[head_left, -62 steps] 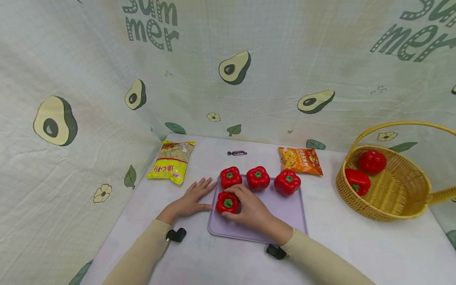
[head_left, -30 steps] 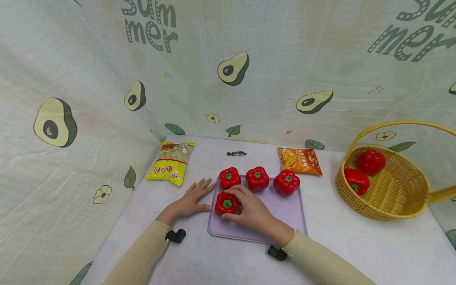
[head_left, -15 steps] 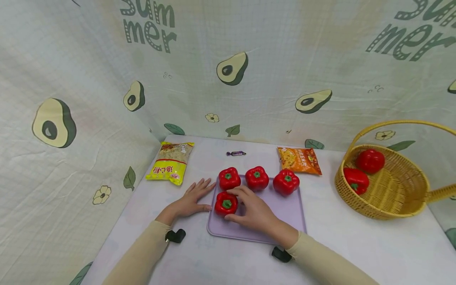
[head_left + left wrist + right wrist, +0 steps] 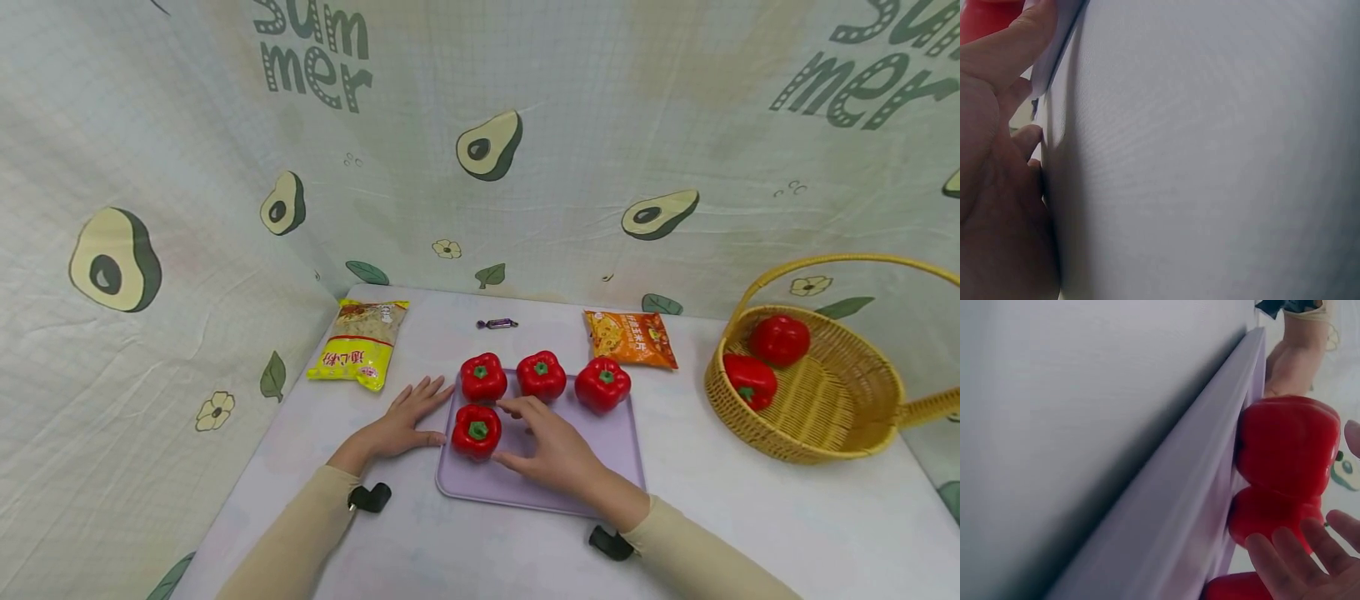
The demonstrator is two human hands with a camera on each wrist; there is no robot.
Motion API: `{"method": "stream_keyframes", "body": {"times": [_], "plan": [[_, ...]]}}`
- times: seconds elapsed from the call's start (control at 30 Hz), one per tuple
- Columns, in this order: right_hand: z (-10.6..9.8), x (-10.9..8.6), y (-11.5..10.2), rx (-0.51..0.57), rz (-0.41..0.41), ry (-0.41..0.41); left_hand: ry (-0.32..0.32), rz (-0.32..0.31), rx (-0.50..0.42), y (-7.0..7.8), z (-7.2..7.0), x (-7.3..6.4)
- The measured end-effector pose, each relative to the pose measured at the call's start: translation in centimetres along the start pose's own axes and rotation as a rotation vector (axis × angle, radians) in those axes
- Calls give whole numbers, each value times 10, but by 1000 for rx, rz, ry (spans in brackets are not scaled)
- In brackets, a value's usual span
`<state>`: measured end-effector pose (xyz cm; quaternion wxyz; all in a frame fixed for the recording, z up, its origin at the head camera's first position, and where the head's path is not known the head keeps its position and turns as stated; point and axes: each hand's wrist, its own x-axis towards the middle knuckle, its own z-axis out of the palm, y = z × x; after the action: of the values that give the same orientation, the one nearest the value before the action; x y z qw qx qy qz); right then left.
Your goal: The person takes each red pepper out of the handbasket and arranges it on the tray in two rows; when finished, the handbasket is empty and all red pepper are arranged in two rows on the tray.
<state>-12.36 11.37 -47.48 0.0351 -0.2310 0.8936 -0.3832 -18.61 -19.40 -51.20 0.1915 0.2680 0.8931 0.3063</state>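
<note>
On the lilac tray (image 4: 517, 487) stand several red bell peppers with green stems. The front-left bell pepper (image 4: 476, 432) is the one nearest my right hand (image 4: 551, 446), whose fingers and thumb are parted just to its right with nothing between them. In the right wrist view that bell pepper (image 4: 1288, 447) sits on the tray, apart from the fingers. My left hand (image 4: 401, 423) rests with spread fingers on the table at the tray's left side, thumb at the rim. Behind, a row of bell peppers (image 4: 542, 376) lines the tray's far edge.
A yellow wicker basket (image 4: 885, 433) at the right holds two red bell peppers (image 4: 780, 340). A yellow food bag (image 4: 360, 342) lies at the back left, a small purple wrapped candy (image 4: 497, 323) at the back middle, an orange snack bag (image 4: 632, 338) right of it.
My right hand has let go of the front-left bell pepper and drawn back to the right, its fingers parting. The bell pepper stays on the tray, and my left hand has not moved.
</note>
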Motion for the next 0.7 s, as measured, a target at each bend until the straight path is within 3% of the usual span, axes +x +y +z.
{"method": "stream_keyframes", "body": {"times": [0.5,0.7], "plan": [[-20,-19,14,-19,104,26,-10,-15,17,0,0,0],[-26,-27,20,-56,90,29,-9,-13,14,-1,1,0]]}}
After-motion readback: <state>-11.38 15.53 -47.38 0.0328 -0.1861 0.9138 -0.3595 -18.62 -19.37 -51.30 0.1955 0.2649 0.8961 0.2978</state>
